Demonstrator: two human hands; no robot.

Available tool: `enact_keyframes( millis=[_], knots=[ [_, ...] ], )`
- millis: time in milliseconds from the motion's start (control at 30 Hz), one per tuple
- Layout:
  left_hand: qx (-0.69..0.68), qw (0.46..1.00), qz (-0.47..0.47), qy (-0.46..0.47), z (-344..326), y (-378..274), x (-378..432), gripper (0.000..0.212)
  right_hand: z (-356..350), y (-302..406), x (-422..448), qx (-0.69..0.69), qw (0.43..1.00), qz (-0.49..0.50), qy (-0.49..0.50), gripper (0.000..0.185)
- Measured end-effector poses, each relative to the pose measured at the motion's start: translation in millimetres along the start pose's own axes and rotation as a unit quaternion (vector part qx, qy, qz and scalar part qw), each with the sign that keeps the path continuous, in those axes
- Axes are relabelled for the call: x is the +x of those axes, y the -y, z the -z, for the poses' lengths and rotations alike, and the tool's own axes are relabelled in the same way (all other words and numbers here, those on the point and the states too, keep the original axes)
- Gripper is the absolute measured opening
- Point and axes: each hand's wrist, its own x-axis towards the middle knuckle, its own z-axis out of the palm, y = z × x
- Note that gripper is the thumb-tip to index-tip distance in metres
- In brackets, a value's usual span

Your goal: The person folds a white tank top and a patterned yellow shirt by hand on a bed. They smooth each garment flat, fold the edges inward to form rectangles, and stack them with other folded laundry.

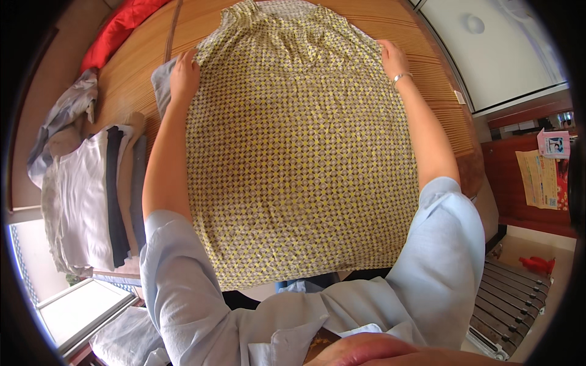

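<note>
A sleeveless garment with a yellow and grey-brown geometric pattern (297,151) is spread out before me, its neckline at the far side and its hem towards my body. On its left edge, below the armhole, lies my left hand (185,78), with the fingertips at the fabric. My right hand (394,59), with a silver bracelet at the wrist, pinches the opposite edge at about the same height. Light wrinkles run across the cloth, most of them near the top. A grey cloth (162,84) shows beside and partly behind my left hand.
Folded clothes (87,196) are stacked at the left, with a crumpled grey garment (68,110) beyond them. Red fabric (121,32) lies at the upper left. A ribbed brown mat (425,59) lies under the garment. At the right are a white-topped surface (490,55) and a metal rack (508,302).
</note>
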Motion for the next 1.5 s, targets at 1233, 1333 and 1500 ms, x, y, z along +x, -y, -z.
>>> enact_keyframes(
  millis=[1233,1333,1500],
  knots=[
    [-0.483,0.826,0.292,0.000,199.6,-98.2,-166.3,0.022,142.3,23.2,-182.1,0.499,0.856,-0.079,0.108,0.041],
    [-0.439,0.823,0.335,0.134,232.2,-100.4,-262.0,0.024,157.4,-6.8,-262.0,0.392,0.884,-0.070,0.246,0.043],
    [-0.185,0.931,0.241,0.200,252.4,-91.9,-352.2,0.026,161.7,-23.7,-314.4,0.238,0.928,-0.041,0.284,0.030]
  ],
)
